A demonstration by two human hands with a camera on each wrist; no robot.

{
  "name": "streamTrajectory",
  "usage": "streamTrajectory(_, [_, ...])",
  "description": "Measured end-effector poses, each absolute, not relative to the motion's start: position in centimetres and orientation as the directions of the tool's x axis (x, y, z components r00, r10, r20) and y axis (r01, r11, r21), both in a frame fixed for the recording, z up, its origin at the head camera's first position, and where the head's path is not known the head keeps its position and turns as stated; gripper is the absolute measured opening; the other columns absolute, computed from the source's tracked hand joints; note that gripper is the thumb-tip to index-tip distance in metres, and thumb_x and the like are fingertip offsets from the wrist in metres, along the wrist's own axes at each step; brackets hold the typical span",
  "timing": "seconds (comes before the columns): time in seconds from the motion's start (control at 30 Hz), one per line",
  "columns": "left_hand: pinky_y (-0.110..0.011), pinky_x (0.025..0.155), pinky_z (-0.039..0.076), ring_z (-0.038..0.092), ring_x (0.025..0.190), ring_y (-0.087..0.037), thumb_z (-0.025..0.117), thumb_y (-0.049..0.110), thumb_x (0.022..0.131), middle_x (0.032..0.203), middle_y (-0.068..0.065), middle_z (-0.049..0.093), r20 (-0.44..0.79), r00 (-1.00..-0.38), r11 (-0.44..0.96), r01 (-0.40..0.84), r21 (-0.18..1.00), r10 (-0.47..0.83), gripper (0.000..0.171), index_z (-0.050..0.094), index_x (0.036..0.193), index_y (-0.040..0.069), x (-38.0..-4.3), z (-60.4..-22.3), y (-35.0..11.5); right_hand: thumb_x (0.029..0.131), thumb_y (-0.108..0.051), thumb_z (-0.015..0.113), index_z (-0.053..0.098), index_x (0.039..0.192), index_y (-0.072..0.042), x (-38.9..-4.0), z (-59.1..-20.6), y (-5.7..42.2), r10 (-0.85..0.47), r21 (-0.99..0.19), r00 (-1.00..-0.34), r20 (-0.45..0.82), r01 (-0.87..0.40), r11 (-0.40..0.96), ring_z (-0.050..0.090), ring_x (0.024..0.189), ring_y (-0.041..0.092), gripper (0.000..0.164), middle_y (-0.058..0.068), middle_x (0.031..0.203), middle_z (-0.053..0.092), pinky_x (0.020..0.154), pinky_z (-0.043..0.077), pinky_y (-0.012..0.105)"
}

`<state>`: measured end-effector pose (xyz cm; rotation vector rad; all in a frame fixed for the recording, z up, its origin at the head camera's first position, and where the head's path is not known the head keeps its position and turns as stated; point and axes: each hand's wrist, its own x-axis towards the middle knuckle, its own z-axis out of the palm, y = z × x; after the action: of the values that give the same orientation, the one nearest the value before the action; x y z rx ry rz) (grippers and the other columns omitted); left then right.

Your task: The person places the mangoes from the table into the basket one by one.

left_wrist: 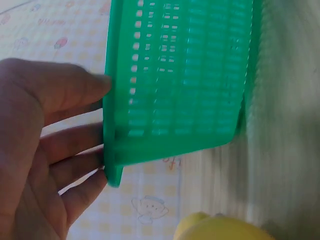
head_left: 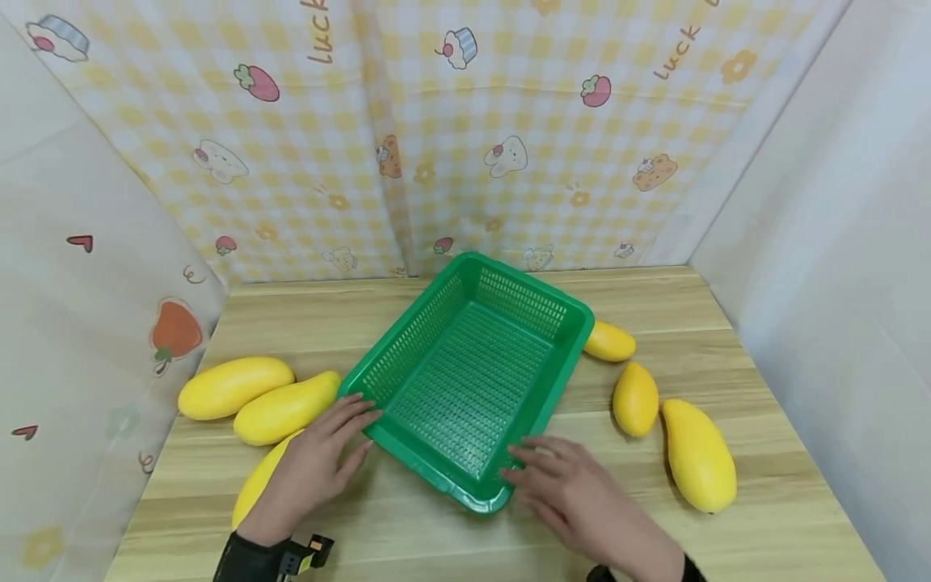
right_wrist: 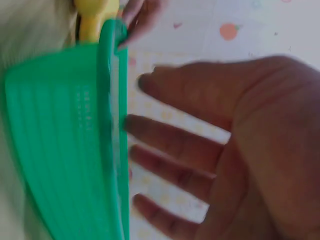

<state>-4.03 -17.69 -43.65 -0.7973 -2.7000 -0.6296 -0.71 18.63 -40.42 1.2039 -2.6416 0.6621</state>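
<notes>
A green plastic basket (head_left: 473, 388) with perforated walls stands askew in the middle of the wooden table, nothing inside it. My left hand (head_left: 323, 461) rests at its left near corner. In the left wrist view, the fingertips and thumb touch the basket's rim (left_wrist: 111, 100), fingers fairly straight. Over by the right near corner is my right hand (head_left: 570, 493), fingers spread and extended. In the right wrist view, its fingertips lie at or just off the rim (right_wrist: 107, 125); contact is hard to tell there.
Left of the basket lie three yellow mangoes (head_left: 236, 388), one partly hidden behind my left hand. Three more mangoes (head_left: 698, 457) lie to the right, the farthest partly covered by the basket. A checked cloth (head_left: 436, 121) hangs behind the table, with pale sheets at both sides.
</notes>
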Motion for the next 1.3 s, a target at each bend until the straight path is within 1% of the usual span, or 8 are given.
streamTrajectory(0.07, [-0.045, 0.095, 0.045, 0.048, 0.123, -0.032, 0.062, 0.025, 0.094, 0.127, -0.01, 0.057, 0.406, -0.795, 0.736, 0.588, 0.335, 0.45, 0.032, 0.064, 0.119, 0.006, -3.6, -43.7, -17.3, 0.088, -0.019, 0.067, 0.064, 0.123, -0.019, -2.0, -39.8, 19.6, -0.657, -0.315, -0.671, 0.344, -0.742, 0.592, 0.049, 0.123, 0.031, 0.036, 0.005, 0.135, 0.054, 0.097, 0.042, 0.051])
streamTrajectory(0.2, [-0.034, 0.103, 0.039, 0.052, 0.117, -0.031, 0.041, 0.036, 0.102, 0.124, -0.01, 0.058, 0.546, -0.712, 0.649, 0.674, 0.354, 0.442, 0.043, 0.066, 0.116, 0.004, -2.3, -43.5, -15.9, 0.084, -0.01, 0.068, 0.063, 0.124, -0.012, -5.0, -38.6, 21.7, -0.562, -0.325, -0.733, 0.384, -0.677, 0.66, 0.047, 0.124, 0.033, 0.04, 0.009, 0.136, 0.052, 0.098, 0.041, 0.052])
streamTrajectory(0.27, [-0.029, 0.106, 0.035, 0.055, 0.112, -0.03, 0.043, 0.034, 0.102, 0.121, -0.009, 0.06, 0.609, -0.662, 0.598, 0.719, 0.353, 0.437, 0.04, 0.066, 0.114, 0.003, -1.6, -43.4, -14.8, 0.083, -0.005, 0.069, 0.065, 0.121, -0.009, -6.2, -38.3, 22.7, -0.51, -0.335, -0.752, 0.418, -0.65, 0.682, 0.049, 0.121, 0.031, 0.039, 0.009, 0.131, 0.056, 0.096, 0.043, 0.05])
streamTrajectory(0.37, [-0.027, 0.103, 0.038, 0.059, 0.105, -0.028, 0.048, 0.029, 0.101, 0.115, -0.01, 0.063, 0.681, -0.587, 0.53, 0.78, 0.331, 0.438, 0.035, 0.067, 0.112, 0.001, -1.0, -43.4, -13.1, 0.082, 0.0, 0.069, 0.067, 0.116, -0.005, -8.0, -38.2, 23.9, -0.44, -0.337, -0.758, 0.482, -0.624, 0.705, 0.055, 0.113, 0.029, 0.034, 0.01, 0.12, 0.062, 0.089, 0.047, 0.047])
streamTrajectory(0.53, [-0.033, 0.099, 0.043, 0.058, 0.107, -0.026, 0.054, 0.023, 0.098, 0.115, -0.008, 0.062, 0.684, -0.53, 0.446, 0.836, 0.32, 0.501, 0.029, 0.065, 0.115, 0.003, -0.1, -43.9, -10.2, 0.085, 0.0, 0.068, 0.066, 0.112, 0.0, -11.5, -39.0, 25.3, -0.359, -0.34, -0.787, 0.502, -0.56, 0.755, 0.06, 0.101, 0.032, 0.027, 0.016, 0.11, 0.065, 0.078, 0.052, 0.048])
streamTrajectory(0.83, [-0.029, 0.099, 0.041, 0.053, 0.113, -0.019, 0.057, 0.022, 0.097, 0.121, -0.005, 0.055, 0.597, -0.557, 0.361, 0.83, 0.425, 0.577, 0.03, 0.058, 0.123, 0.006, 1.0, -44.8, -6.5, 0.093, -0.005, 0.061, 0.059, 0.121, 0.008, -17.2, -41.2, 25.5, -0.291, -0.424, -0.877, 0.382, -0.446, 0.788, 0.056, 0.103, 0.043, 0.031, 0.027, 0.115, 0.06, 0.086, 0.046, 0.055])
streamTrajectory(1.13, [-0.025, 0.095, 0.043, 0.055, 0.106, -0.014, 0.055, 0.021, 0.098, 0.111, -0.001, 0.061, 0.539, -0.59, 0.42, 0.807, 0.416, 0.6, 0.028, 0.061, 0.12, 0.005, 1.4, -45.5, -5.4, 0.095, -0.003, 0.057, 0.058, 0.122, 0.009, -19.6, -42.3, 25.7, -0.216, -0.483, -0.926, 0.31, -0.35, 0.803, 0.058, 0.096, 0.039, 0.03, 0.027, 0.112, 0.059, 0.08, 0.046, 0.051])
streamTrajectory(1.3, [-0.024, 0.094, 0.043, 0.056, 0.103, -0.012, 0.065, 0.02, 0.092, 0.105, 0.001, 0.064, 0.505, -0.625, 0.484, 0.781, 0.395, 0.595, 0.026, 0.066, 0.114, 0.007, 1.5, -45.6, -5.3, 0.093, -0.001, 0.059, 0.061, 0.118, 0.01, -20.5, -42.7, 25.3, -0.211, -0.474, -0.924, 0.318, -0.347, 0.809, 0.059, 0.091, 0.038, 0.027, 0.026, 0.107, 0.061, 0.077, 0.048, 0.048])
